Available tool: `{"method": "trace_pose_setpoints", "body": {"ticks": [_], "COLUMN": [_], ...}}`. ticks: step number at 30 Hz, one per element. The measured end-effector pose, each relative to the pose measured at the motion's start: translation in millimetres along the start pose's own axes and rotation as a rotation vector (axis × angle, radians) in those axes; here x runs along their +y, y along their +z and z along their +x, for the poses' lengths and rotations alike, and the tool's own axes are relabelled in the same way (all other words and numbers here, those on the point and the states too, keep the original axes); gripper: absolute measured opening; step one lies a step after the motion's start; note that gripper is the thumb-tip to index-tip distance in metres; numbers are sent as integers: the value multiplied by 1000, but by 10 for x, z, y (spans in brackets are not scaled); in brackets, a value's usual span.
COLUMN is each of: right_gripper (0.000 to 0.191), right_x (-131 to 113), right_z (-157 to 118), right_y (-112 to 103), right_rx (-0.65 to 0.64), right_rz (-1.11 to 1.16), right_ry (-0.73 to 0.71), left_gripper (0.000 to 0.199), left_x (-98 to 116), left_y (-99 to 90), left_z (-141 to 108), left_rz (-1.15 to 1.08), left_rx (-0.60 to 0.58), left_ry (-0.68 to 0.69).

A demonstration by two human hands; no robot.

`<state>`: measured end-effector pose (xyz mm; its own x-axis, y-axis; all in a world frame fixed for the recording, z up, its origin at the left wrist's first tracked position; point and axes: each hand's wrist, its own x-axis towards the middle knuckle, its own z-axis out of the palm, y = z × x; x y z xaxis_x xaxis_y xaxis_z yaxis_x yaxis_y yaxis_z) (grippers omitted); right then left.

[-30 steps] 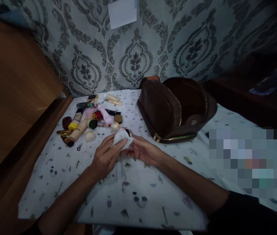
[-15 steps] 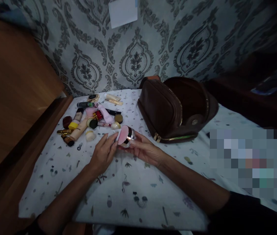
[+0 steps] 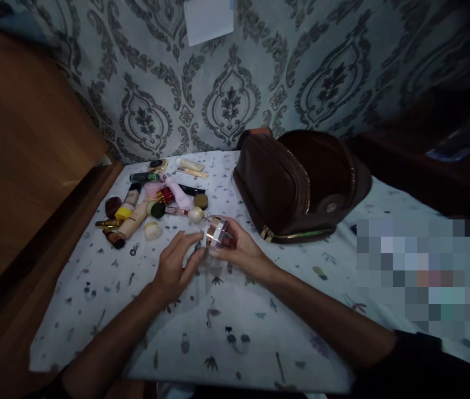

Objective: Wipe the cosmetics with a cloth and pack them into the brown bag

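A small clear jar with a shiny metallic band point(image 3: 217, 231) is held over the cloth by my right hand point(image 3: 248, 247), whose fingers wrap its right side. My left hand point(image 3: 180, 260) is at the jar's left side, fingers bent, with thumb and fingertips close to it. Whether something white and thin is between those fingertips is too blurred to tell. Beyond the hands, to the left, lies a group of cosmetics, among them a pink tube point(image 3: 177, 192), a beige tube point(image 3: 134, 219), a round cream-coloured jar point(image 3: 153, 230) and a dark-lidded jar point(image 3: 158, 209).
An open brown bag point(image 3: 274, 185) stands at the back right on the patterned white cloth point(image 3: 235, 310). Wooden furniture point(image 3: 27, 149) borders the left side. Behind is a patterned curtain or wall covering point(image 3: 230, 100). A blurred-out patch covers the right.
The jar has turned in my right hand, so its pink face no longer shows and the metallic band does. My left hand has drawn slightly back and down from it.
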<state>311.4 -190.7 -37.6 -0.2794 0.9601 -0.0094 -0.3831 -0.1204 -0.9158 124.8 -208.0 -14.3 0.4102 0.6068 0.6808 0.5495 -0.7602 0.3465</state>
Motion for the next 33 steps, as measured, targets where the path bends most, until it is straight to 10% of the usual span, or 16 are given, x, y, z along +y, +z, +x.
{"method": "trace_pose_setpoints", "body": {"ticks": [10,21,33], "right_gripper": [79,45,48], "right_x": [0,-3,-25], "right_z": [-39,-14,-52], "right_y": [2,-2,20], "right_rx": [18,-81,-86], "right_rz": [-187,143,82], "right_ry": [-27,38,71], "left_gripper": [25,24,39], "left_x": [-29,-85,-90], "left_y": [5,-45,17], "left_z": [2,80,-7], "left_rz": [-53,-54,94], "left_rx": [-2,98,-71], "left_ry": [-96,-219,-107]}}
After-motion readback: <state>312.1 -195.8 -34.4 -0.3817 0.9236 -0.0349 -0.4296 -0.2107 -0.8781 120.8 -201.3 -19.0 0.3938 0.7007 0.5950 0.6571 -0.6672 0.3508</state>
